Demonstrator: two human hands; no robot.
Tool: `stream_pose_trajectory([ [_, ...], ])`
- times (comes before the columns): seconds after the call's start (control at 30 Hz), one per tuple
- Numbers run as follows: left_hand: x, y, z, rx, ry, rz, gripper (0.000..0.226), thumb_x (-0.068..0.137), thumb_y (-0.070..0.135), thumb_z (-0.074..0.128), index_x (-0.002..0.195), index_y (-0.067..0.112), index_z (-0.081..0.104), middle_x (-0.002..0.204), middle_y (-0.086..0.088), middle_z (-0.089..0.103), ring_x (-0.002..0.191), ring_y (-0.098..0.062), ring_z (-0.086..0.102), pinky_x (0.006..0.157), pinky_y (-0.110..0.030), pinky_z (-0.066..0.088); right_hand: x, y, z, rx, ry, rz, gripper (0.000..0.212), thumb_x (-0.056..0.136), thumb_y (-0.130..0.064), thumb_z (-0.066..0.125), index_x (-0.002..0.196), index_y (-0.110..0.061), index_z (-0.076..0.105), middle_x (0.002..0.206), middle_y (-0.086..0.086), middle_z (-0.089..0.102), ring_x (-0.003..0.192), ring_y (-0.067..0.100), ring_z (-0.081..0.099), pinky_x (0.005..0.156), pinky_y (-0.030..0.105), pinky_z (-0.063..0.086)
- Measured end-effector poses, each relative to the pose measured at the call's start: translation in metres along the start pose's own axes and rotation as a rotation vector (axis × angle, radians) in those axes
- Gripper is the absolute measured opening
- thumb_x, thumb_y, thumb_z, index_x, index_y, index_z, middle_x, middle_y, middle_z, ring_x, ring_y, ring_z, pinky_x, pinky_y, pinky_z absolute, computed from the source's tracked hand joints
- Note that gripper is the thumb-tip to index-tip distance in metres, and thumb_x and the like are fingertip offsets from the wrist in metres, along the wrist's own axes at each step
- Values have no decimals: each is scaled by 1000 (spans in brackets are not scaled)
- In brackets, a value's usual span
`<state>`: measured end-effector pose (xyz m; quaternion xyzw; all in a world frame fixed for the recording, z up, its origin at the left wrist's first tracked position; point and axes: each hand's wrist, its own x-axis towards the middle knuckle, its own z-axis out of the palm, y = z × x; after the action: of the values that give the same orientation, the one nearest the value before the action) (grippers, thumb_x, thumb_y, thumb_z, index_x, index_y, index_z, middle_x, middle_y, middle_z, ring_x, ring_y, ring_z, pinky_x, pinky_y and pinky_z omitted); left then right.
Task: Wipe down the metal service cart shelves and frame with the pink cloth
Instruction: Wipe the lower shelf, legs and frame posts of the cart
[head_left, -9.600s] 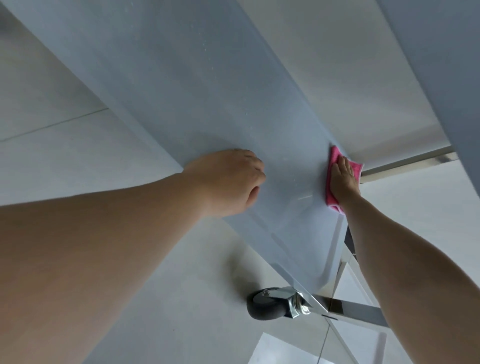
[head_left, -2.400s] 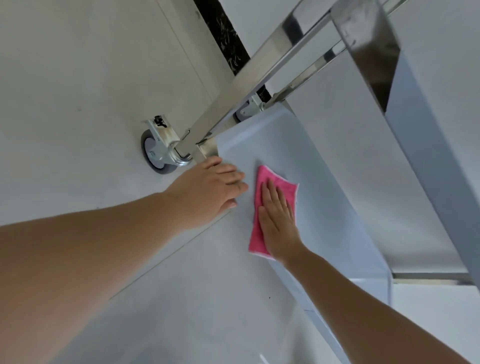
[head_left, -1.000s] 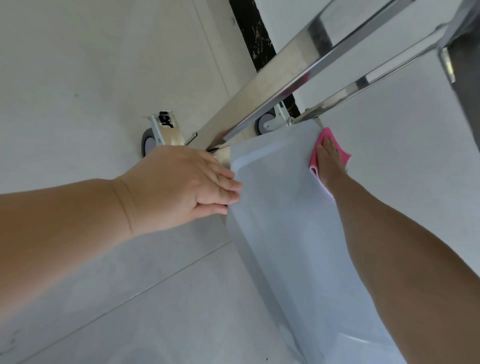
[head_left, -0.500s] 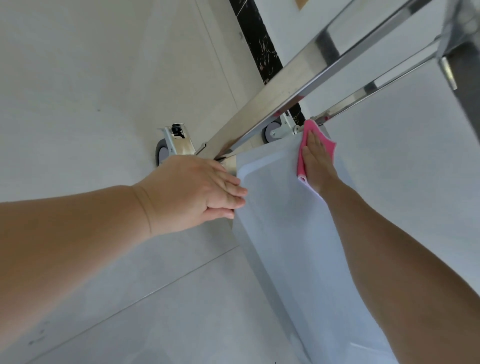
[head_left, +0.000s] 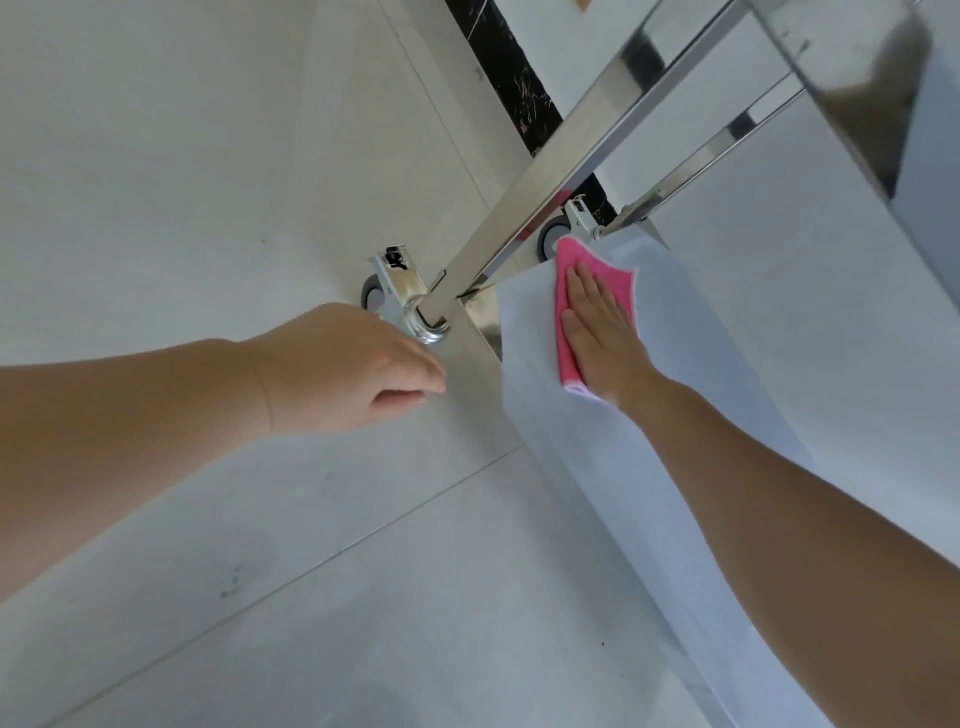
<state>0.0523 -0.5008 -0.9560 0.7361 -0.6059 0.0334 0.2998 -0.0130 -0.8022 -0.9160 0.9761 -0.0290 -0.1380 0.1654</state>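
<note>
— On the lowest pale grey metal shelf (head_left: 649, 395) of the service cart, what is the right hand (head_left: 597, 327) doing?

— It lies flat, palm down, fingers straight and slightly spread, pressing the pink cloth (head_left: 563, 332) against the shelf near its far end. The cloth shows beyond the fingertips and along the thumb side. The right forearm runs in from the lower right, stretched out over the shelf.

— And the left hand (head_left: 353, 369)?

— It reaches in from the left edge, back of the hand up, fingers loosely extended toward the shelf's near corner, just below the shiny metal caster bracket (head_left: 402, 296). It holds nothing. Whether the fingertips touch the metal, I cannot tell.

— What surrounds them?

— A polished square steel leg (head_left: 571, 150) rises diagonally from that corner. A second grey caster wheel (head_left: 550, 236) sits by the cloth's far tip. Pale floor tiles (head_left: 208, 156) lie beneath, with a black marbled strip (head_left: 514, 88) behind.
</note>
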Motion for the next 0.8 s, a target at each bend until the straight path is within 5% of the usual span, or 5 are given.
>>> stream_pose_trajectory([
  [0.1,-14,-5,-2,121,-215,-102,29,94,37,37,106,29,62,107,15,67,95,-14,62,76,-34,49,-15,-28,-3,78,52,-49,55,99,-37,13,135,-19,-24,156,9,-13,142,20,-17,118,41,-8],
  [0.23,-19,-7,-5,191,-285,-68,36,92,40,27,106,26,58,107,12,65,94,-10,60,80,-33,47,-41,-65,-12,244,97,-110,61,89,-50,-9,142,-21,-13,157,5,-6,144,22,-12,118,47,-3],
  [0.5,-27,-13,-16,179,-313,-83,30,92,40,36,112,37,58,105,17,65,94,-7,58,81,-28,45,-56,-84,-15,226,113,-145,56,98,-37,17,143,-25,-14,153,-7,-13,144,16,-11,119,44,4],
  [0.67,-33,-13,-17,201,-349,-73,30,94,40,35,118,42,53,106,19,63,93,-6,55,71,-21,33,-47,-91,-19,-8,126,-325,59,98,-18,36,146,-16,0,157,6,2,145,27,-5,119,43,3],
  [0.8,-32,-18,-29,266,-318,-85,32,92,40,30,112,33,55,100,11,64,90,-10,58,78,-29,45,-43,-101,-30,79,179,-363,59,94,-9,47,145,-10,18,154,10,18,143,32,13,117,47,16],
])
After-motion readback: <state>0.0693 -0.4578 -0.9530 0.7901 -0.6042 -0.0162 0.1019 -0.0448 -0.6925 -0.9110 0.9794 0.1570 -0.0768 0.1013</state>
